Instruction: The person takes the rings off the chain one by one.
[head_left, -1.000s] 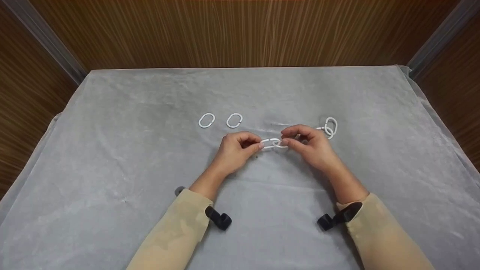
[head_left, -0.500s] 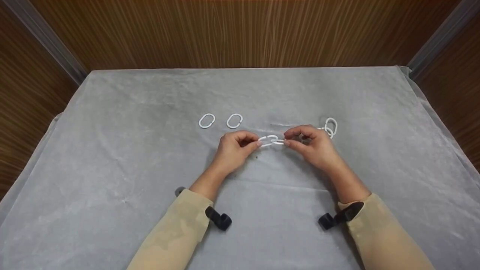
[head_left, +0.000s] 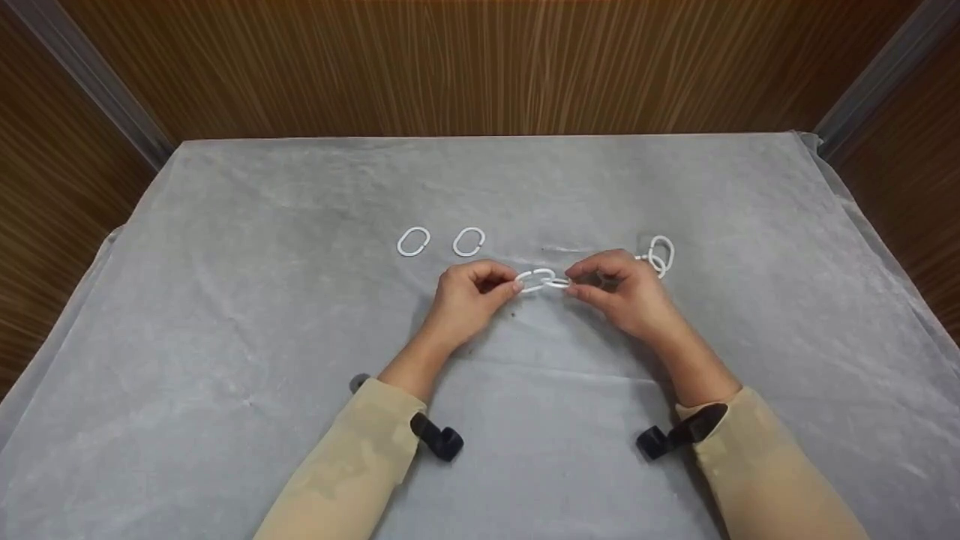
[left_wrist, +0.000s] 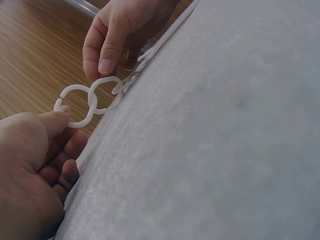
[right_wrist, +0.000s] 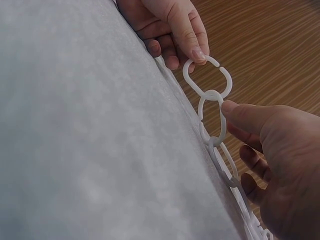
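Note:
My left hand (head_left: 469, 304) pinches a white oval plastic ring (right_wrist: 185, 77) between thumb and fingers. A small gap shows in that ring's side. It is hooked through the end link (right_wrist: 223, 125) of a white chain. Thumb and forefinger of my right hand (head_left: 630, 296) pinch this end link, with the other fingers loosely bent. From there the chain trails under the right hand, which hides part of it in the head view. Its far links (head_left: 673, 255) lie on the cloth just beyond the right hand. Both hands are held close together in the middle.
Two loose white rings, a left one (head_left: 400, 244) and a right one (head_left: 457, 244), lie on the grey cloth (head_left: 300, 300) beyond the left hand. Wood-grained panels (head_left: 480, 67) stand at the back and sides. A black wrist device (head_left: 446, 442) sits at each cuff.
Both hands have shifted very slightly, and the ring and end link have tilted and moved a little up and left. The grips and the loose rings are unchanged.

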